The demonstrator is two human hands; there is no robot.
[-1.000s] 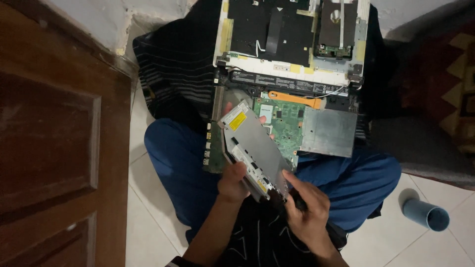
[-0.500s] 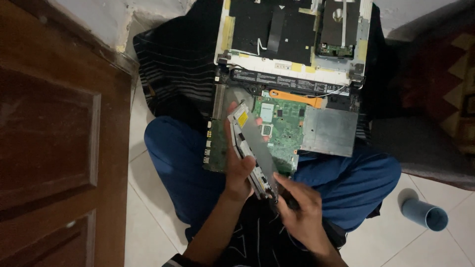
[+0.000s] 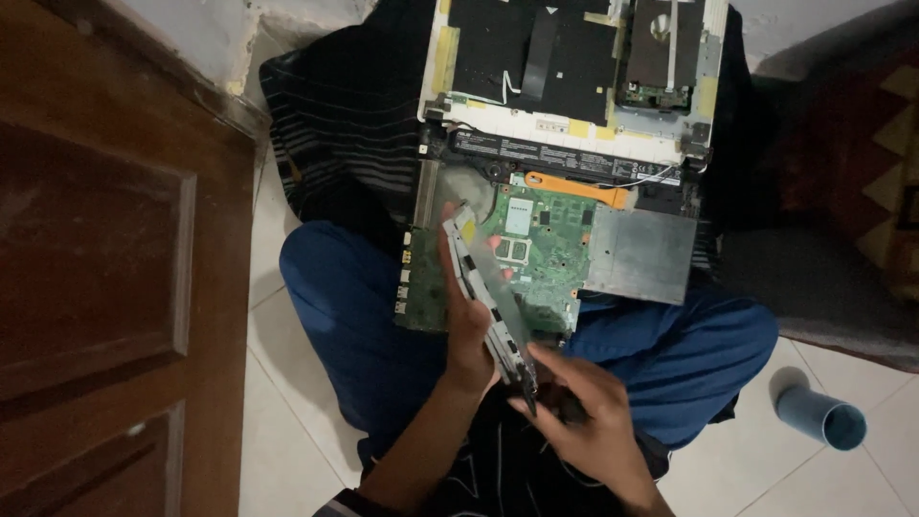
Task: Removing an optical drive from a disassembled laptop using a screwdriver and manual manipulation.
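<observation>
A flat grey metal drive module (image 3: 488, 292) stands tilted on its long edge above my lap. My left hand (image 3: 466, 321) grips it along its left side, fingers wrapped behind it. My right hand (image 3: 584, 412) pinches its near lower end, with a small dark object partly hidden under the fingers. Just beyond lies an opened laptop base with a green circuit board (image 3: 550, 244), an orange strip (image 3: 574, 190) and a grey metal plate (image 3: 639, 254). The laptop's white-framed lid (image 3: 565, 129) lies open behind it, dark panels inside.
A brown wooden door (image 3: 105, 268) fills the left side. My crossed legs in blue trousers (image 3: 689, 349) rest on a white tiled floor (image 3: 278, 421). A blue cylindrical cup (image 3: 821, 414) lies at the lower right. A dark striped cloth (image 3: 345, 134) lies under the laptop; a patterned rug (image 3: 862, 191) is at right.
The drive module has been turned from lying nearly flat, broad face up, to standing on its edge. My right hand has shifted slightly lower at its near end.
</observation>
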